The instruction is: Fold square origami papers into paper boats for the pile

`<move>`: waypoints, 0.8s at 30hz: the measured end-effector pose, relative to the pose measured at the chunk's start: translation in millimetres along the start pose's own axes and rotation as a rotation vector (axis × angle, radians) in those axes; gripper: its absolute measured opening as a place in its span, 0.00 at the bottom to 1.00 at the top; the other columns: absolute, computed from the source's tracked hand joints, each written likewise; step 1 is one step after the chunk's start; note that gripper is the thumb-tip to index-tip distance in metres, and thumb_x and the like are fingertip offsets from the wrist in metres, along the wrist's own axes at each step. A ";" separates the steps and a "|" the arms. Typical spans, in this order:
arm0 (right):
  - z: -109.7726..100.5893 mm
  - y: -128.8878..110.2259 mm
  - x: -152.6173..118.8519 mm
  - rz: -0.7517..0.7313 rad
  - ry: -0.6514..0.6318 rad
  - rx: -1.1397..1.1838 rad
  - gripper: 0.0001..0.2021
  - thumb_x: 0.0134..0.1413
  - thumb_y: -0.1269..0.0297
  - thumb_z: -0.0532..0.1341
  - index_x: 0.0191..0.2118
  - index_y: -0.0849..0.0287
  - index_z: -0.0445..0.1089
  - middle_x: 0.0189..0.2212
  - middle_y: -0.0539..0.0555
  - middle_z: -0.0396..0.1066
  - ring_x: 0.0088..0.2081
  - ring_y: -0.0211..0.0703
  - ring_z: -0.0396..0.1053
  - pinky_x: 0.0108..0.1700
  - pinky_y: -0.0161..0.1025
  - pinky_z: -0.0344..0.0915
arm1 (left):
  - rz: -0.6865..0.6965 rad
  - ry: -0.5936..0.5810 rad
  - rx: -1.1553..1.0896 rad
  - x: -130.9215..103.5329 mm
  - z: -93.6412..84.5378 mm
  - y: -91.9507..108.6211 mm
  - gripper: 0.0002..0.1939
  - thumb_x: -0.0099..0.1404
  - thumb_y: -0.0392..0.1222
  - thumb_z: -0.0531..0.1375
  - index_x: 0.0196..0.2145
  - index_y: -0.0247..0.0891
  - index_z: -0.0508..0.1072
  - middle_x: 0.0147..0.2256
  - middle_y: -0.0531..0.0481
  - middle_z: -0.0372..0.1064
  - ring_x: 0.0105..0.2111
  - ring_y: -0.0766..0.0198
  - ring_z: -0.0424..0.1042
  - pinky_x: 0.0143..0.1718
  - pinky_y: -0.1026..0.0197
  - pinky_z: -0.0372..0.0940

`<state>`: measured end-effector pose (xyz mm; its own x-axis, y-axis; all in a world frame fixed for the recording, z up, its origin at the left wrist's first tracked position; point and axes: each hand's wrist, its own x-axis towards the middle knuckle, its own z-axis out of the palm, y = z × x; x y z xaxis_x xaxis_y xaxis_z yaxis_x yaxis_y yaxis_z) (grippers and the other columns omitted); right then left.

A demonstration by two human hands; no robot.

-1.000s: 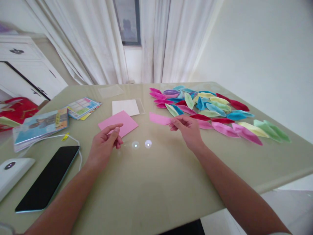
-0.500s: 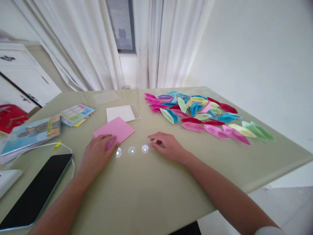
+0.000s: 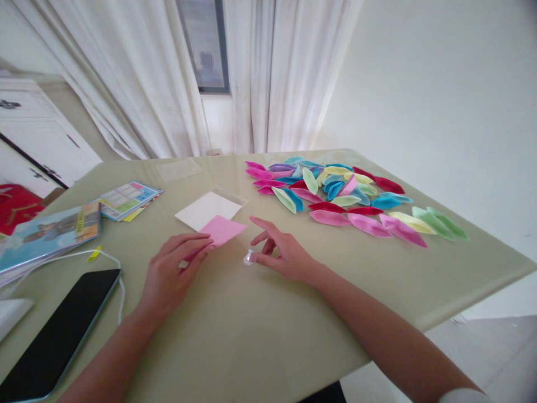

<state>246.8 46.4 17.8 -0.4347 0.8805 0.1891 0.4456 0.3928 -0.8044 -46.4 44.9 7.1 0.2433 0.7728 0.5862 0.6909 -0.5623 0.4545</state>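
Observation:
A square of pink paper [image 3: 224, 229] is pinched at its near left corner between the thumb and fingers of my left hand [image 3: 178, 266]. Its far part overlaps a white paper sheet [image 3: 207, 210], which lies turned at an angle on the table. My right hand [image 3: 283, 252] is just to the right of the pink paper, not touching it. Its index finger is stretched out and its thumb is apart, with nothing between them. Beside the thumb, a bright lamp reflection shows on the glossy table [image 3: 239, 330].
Folded paper pieces in many colours [image 3: 331, 190] are spread over the table's far right. On the left lie a phone [image 3: 62, 330], a white cable [image 3: 121, 291], a picture book [image 3: 54, 232] and printed cards [image 3: 130, 198]. A clear plastic sleeve [image 3: 180, 169] lies at the back.
The pink paper has shifted right and toward me with my left hand, now pinched at its corner. The white sheet has turned. My right hand's fingers have spread wider.

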 end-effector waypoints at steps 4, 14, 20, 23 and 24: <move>0.0 1.3 0.0 0.002 -0.028 0.073 0.33 0.64 0.59 0.70 0.71 0.50 0.63 0.45 0.54 0.83 0.33 0.39 0.80 0.40 0.36 0.74 | 0.012 -0.053 -0.213 -2.9 5.2 13.0 0.08 0.75 0.46 0.63 0.45 0.45 0.82 0.46 0.49 0.81 0.47 0.59 0.79 0.45 0.58 0.74; 2.3 5.4 3.3 -0.022 0.179 0.135 0.07 0.68 0.66 0.63 0.43 0.57 0.80 0.37 0.53 0.82 0.31 0.40 0.80 0.36 0.36 0.74 | -0.262 -0.129 -0.334 -5.2 3.1 13.9 0.25 0.81 0.55 0.46 0.59 0.42 0.75 0.57 0.43 0.78 0.55 0.53 0.77 0.56 0.51 0.71; -7.8 10.3 10.7 0.085 0.530 0.461 0.13 0.66 0.51 0.66 0.41 0.57 0.75 0.32 0.52 0.82 0.22 0.36 0.75 0.24 0.32 0.68 | -0.151 -0.400 0.233 -7.8 13.5 -9.7 0.30 0.80 0.56 0.46 0.71 0.42 0.65 0.69 0.42 0.66 0.69 0.45 0.63 0.69 0.39 0.57; -11.0 13.0 13.4 0.137 0.582 0.513 0.16 0.64 0.48 0.67 0.39 0.58 0.74 0.31 0.53 0.82 0.19 0.35 0.73 0.22 0.31 0.64 | -0.201 -0.390 0.477 -5.9 8.8 -15.0 0.30 0.78 0.57 0.49 0.68 0.39 0.68 0.68 0.37 0.65 0.65 0.39 0.66 0.65 0.36 0.61; -11.1 12.8 13.8 0.149 0.587 0.522 0.17 0.63 0.48 0.68 0.39 0.58 0.74 0.31 0.53 0.83 0.19 0.35 0.73 0.22 0.31 0.64 | -0.244 -0.372 0.532 -5.0 6.0 -16.2 0.31 0.77 0.57 0.49 0.67 0.37 0.69 0.67 0.36 0.66 0.63 0.37 0.68 0.62 0.36 0.64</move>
<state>255.1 66.5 16.3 0.1483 0.9669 0.2078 -0.0205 0.2131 -0.9768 -54.8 52.0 -7.2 0.1901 0.9617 0.1972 0.9723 -0.2123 0.0978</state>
